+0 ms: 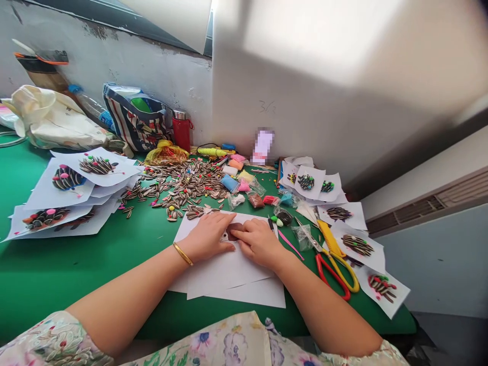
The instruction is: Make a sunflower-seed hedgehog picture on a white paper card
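White paper sheets (229, 274) lie stacked in front of me on the green table. A flat patch of brown modelling clay (233, 233) is on the top sheet, with a small dark-centred spot at its left side. My left hand (209, 236) rests on the paper left of the clay, fingers stretched out and thumb apart, holding nothing. From the right, my right hand (261, 243) presses an extended index finger on the clay. Its thumb is apart and the other fingers are partly bent. The hands cover part of the clay and the sheet.
Loose sunflower seeds (190, 180) spread behind the paper, beside clay packets (230, 183). Red-and-yellow scissors (331, 264), a yellow cutter (330, 238) and a pink tool (291, 244) lie right. Seed-hedgehog sheets (99, 170) sit left, others (362, 244) right. A red flask (181, 133) stands behind.
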Demonstrator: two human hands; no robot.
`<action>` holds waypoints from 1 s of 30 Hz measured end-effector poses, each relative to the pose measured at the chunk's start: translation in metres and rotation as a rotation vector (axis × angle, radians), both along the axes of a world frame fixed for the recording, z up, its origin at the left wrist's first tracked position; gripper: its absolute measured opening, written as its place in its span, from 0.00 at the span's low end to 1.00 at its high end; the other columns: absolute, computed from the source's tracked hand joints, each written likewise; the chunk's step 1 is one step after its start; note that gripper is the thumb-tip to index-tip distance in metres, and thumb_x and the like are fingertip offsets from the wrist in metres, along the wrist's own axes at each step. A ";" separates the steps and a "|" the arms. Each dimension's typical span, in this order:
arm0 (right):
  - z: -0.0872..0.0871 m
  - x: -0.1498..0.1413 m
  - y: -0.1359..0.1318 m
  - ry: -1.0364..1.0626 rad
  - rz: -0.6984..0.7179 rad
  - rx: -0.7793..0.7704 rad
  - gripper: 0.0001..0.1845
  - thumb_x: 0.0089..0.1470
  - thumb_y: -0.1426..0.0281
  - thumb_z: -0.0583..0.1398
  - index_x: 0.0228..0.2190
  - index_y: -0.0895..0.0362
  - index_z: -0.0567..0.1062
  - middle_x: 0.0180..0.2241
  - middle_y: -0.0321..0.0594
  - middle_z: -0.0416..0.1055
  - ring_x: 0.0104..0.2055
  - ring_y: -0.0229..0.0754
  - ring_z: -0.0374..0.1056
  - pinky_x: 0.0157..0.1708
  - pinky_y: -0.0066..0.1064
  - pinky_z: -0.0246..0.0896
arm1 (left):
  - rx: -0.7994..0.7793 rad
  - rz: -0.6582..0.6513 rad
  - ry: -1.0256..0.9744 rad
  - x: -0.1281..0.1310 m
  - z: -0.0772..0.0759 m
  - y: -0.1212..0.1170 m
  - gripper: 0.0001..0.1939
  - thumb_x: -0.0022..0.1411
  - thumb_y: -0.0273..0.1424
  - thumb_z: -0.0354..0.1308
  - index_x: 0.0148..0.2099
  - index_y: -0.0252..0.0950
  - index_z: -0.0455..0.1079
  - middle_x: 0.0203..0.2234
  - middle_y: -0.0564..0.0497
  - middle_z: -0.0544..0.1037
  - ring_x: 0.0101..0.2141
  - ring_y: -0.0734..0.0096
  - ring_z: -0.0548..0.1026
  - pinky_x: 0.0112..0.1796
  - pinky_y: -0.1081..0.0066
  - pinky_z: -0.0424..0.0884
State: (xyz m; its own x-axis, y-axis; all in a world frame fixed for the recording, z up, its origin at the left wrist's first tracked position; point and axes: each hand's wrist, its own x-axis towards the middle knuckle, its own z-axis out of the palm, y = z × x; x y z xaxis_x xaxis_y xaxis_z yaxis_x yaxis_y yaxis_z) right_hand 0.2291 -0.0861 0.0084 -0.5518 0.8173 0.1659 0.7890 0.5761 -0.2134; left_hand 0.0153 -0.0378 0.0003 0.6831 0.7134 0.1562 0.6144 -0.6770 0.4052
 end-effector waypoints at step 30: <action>-0.004 -0.001 0.001 0.054 -0.011 0.003 0.20 0.61 0.71 0.57 0.54 0.51 0.75 0.40 0.43 0.71 0.43 0.46 0.61 0.46 0.39 0.51 | 0.004 -0.006 0.005 0.001 0.000 0.000 0.39 0.53 0.41 0.69 0.63 0.39 0.61 0.59 0.43 0.71 0.59 0.52 0.67 0.58 0.55 0.62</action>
